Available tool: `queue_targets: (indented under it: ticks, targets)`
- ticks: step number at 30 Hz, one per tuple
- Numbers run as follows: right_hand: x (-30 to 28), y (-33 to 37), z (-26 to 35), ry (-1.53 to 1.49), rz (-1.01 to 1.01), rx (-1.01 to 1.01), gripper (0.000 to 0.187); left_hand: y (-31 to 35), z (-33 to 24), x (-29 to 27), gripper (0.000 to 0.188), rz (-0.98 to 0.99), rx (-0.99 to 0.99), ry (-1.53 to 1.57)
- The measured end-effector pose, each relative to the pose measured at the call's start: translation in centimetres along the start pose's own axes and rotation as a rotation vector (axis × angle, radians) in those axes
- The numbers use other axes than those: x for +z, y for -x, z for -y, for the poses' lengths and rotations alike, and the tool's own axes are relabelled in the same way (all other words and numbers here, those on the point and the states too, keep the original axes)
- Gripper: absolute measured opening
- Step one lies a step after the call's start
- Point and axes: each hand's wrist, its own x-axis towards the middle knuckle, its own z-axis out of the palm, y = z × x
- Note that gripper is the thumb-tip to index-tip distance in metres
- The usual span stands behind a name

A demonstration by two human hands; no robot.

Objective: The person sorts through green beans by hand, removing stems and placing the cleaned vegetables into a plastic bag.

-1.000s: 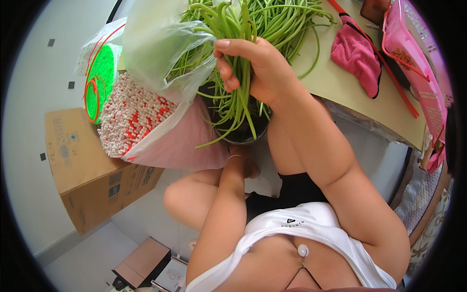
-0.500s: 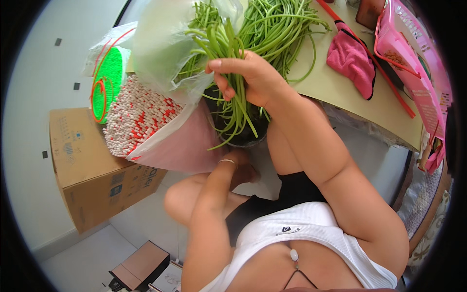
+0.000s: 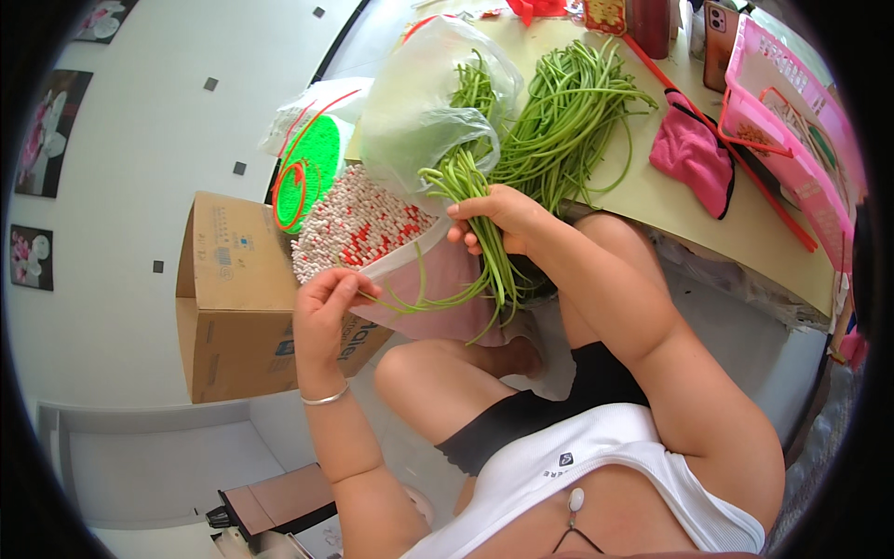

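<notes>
My right hand (image 3: 507,216) is closed around a bunch of long green vegetable stems (image 3: 473,177), whose lower ends dangle below the fist. Off to the left, my left hand (image 3: 328,300) pinches the tip of one stem, which curves across from the bunch. A clear plastic bag (image 3: 400,116) lies just beyond the held bunch, with more green stems showing through and beside it. On the table to its right rests a large heap of the same stems (image 3: 573,116). A dark container beneath my right hand is mostly hidden.
Left of the table stand a cardboard box (image 3: 244,256) and a pale sack of white and red short sticks (image 3: 368,224), next to a bright green roll (image 3: 312,168). A pink cloth (image 3: 691,154), a red stick (image 3: 773,219), a phone (image 3: 719,42) and a pink basket (image 3: 792,130) occupy the table's right.
My left hand has risen from low near my leg and moved left, now drawing one stem out from the bunch. My right hand keeps its hold. The view has shifted left.
</notes>
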Motion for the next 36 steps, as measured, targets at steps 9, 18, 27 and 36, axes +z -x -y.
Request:
queue_targets:
  ticks: [9,18,27,36]
  targets:
    - [1.3,0.3,-0.5,0.202,0.052,0.076,0.01,-2.9,-2.1,3.6,0.02,-0.456,0.527,-0.151]
    - [-0.1,-1.5,-1.7,-0.209,0.256,0.155,0.029,-2.7,-3.7,10.5,0.018,-0.235,0.953,-0.163]
    - [-0.7,-0.3,0.5,-0.198,0.134,-0.235,0.02,0.6,-0.6,12.8,0.008,0.163,0.754,0.202]
    - [-0.8,1.8,3.3,-0.089,0.216,-0.459,0.022,-5.9,3.3,10.0,0.015,-0.056,0.525,0.795]
